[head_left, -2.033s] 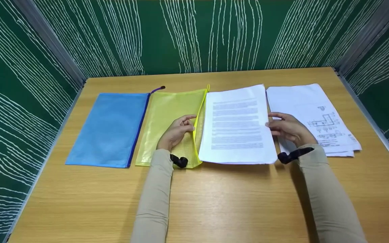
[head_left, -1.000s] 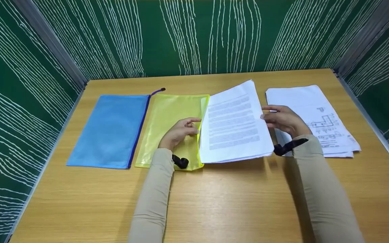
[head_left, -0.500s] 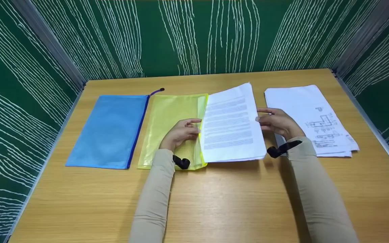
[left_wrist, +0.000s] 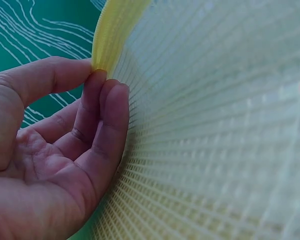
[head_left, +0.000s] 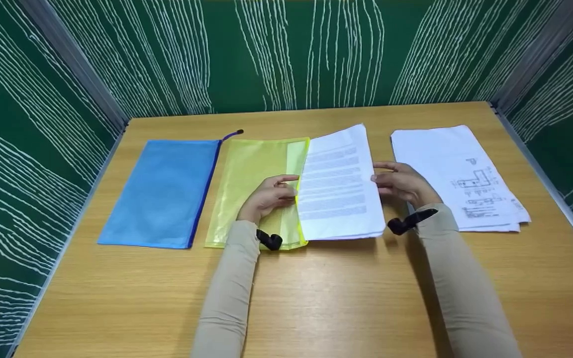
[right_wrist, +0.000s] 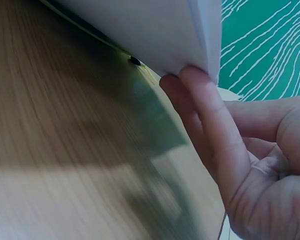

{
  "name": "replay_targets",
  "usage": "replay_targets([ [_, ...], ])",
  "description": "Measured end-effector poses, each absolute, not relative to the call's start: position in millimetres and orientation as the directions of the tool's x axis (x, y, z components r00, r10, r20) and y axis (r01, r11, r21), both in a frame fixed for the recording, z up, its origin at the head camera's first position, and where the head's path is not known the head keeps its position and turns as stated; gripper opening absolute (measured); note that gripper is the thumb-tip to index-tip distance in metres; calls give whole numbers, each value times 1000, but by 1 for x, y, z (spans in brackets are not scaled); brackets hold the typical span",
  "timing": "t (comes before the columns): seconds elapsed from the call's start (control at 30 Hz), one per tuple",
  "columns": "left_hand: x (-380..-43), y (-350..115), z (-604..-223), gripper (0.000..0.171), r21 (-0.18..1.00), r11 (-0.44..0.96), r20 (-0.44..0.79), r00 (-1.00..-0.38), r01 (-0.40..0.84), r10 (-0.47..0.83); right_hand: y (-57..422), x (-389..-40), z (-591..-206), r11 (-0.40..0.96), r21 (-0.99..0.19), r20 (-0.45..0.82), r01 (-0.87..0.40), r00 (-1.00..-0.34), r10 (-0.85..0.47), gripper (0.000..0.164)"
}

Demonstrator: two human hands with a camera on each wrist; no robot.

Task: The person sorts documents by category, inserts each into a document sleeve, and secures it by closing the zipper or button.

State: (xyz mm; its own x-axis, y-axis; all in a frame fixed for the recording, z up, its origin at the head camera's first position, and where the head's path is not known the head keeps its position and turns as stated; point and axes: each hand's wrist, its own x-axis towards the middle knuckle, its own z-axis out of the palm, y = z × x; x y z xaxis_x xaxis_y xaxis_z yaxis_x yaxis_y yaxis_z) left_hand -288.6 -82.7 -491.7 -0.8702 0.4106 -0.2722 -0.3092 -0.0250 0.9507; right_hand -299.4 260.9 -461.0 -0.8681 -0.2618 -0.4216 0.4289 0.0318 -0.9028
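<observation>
A yellow mesh zip pouch [head_left: 246,169] lies on the table, its zip edge towards the right. My left hand [head_left: 267,198] pinches the rim of its opening between thumb and fingers; the left wrist view shows the yellow zip band [left_wrist: 112,35] in that pinch. A stack of printed paper sheets [head_left: 336,184] sits partly inside the pouch, its left strip showing through the yellow mesh. By the right edge, my right hand [head_left: 403,183] grips the stack, which is tilted up off the table. In the right wrist view, fingertips [right_wrist: 197,80] press against the sheets' underside.
To the left lies a blue zip pouch [head_left: 159,194] with a purple zip and a dark pull tab. A second pile of sheets [head_left: 435,149], the top one bearing a line drawing, rests on the right of the wooden table [head_left: 326,298]. Green walls with white lines enclose the table.
My right hand has moved left, sliding the paper stack further into the yellow pouch. The left hand has kept its pinch on the rim and shifted slightly right.
</observation>
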Motion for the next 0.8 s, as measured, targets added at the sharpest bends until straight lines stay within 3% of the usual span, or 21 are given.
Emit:
replay_targets([
  [0.37, -288, -80, -494, 49, 946, -62, -270, -877, -319, 398, 252, -300, -463, 40, -869, -488, 493, -843, -225, 67],
  [0.6, -288, -75, -495, 49, 939, -94, -267, -874, -331, 406, 245, -299, -466, 8, -883, -450, 469, -841, -301, 64],
  [0.8, -287, -74, -495, 47, 940, -92, -265, -873, -328, 409, 239, -298, -468, -34, -870, -462, 492, -838, -291, 65],
])
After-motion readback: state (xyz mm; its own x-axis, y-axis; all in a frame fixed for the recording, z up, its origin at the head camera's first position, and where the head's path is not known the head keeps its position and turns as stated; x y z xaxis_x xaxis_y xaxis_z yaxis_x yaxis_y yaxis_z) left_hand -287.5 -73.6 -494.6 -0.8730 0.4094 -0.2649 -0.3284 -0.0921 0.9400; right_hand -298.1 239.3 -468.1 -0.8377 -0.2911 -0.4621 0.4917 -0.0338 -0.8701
